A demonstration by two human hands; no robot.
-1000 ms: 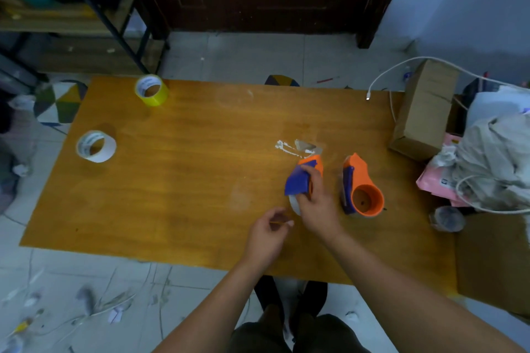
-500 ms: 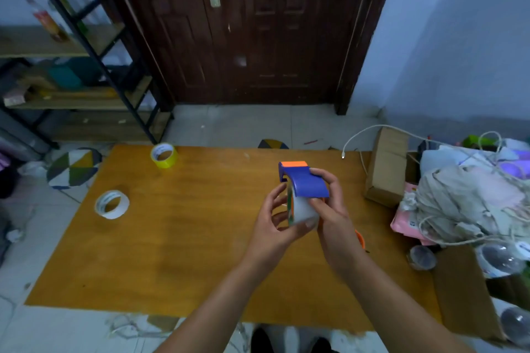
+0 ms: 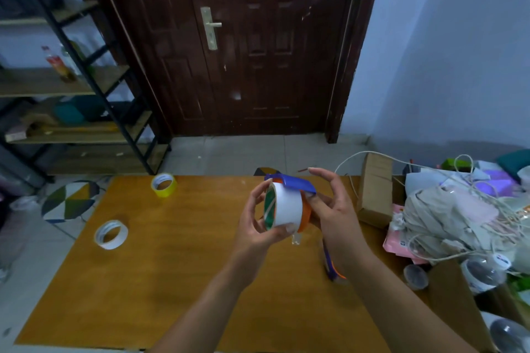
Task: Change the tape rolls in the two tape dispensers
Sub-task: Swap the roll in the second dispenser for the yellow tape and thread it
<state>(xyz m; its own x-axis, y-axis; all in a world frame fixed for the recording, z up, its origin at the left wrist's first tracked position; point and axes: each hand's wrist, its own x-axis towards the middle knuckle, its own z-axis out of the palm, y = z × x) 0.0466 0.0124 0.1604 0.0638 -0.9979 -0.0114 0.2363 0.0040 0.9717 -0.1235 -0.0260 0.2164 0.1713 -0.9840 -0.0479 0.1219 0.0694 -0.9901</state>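
Above the wooden table (image 3: 177, 281) I hold an orange and blue tape dispenser (image 3: 298, 189) with both hands. My left hand (image 3: 256, 226) grips the white tape roll (image 3: 282, 206) mounted in it, thumb under, fingers on the roll's open side. My right hand (image 3: 329, 209) holds the dispenser body from the right, index finger raised. The second dispenser (image 3: 331, 265) lies on the table, mostly hidden behind my right forearm. A yellow tape roll (image 3: 164, 185) stands at the table's far left corner. A white tape roll (image 3: 111, 234) lies flat nearer the left edge.
A cardboard box (image 3: 374, 188) stands at the table's right edge with a white cable (image 3: 348, 163) over it. Piled cloth, bags and plastic containers (image 3: 464, 221) crowd the right side. A metal shelf rack (image 3: 71, 89) and a dark door (image 3: 258, 43) stand beyond the table.
I lifted the dispenser off the table and brought it up between both hands. My left hand has taken hold of the white roll, and the head view tilted up toward the door.
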